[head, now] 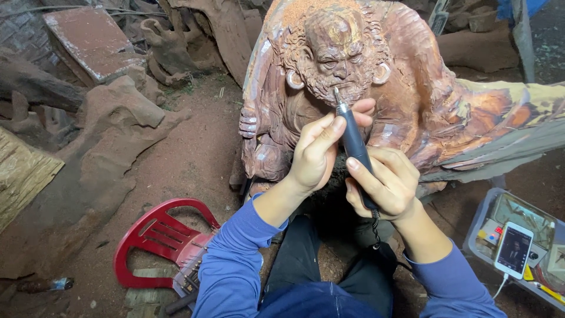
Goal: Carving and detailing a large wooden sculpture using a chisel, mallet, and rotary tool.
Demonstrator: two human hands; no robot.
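Phone (514,249) beside red chair (163,238), sculpture (353,76)

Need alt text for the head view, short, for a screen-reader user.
Both hands hold a dark pen-shaped rotary carving tool with its tip at the beard of a reddish wooden bearded figure; the left hand steadies the upper shaft, the right hand grasps lower down. A broken red plastic chair lies on the dirt.
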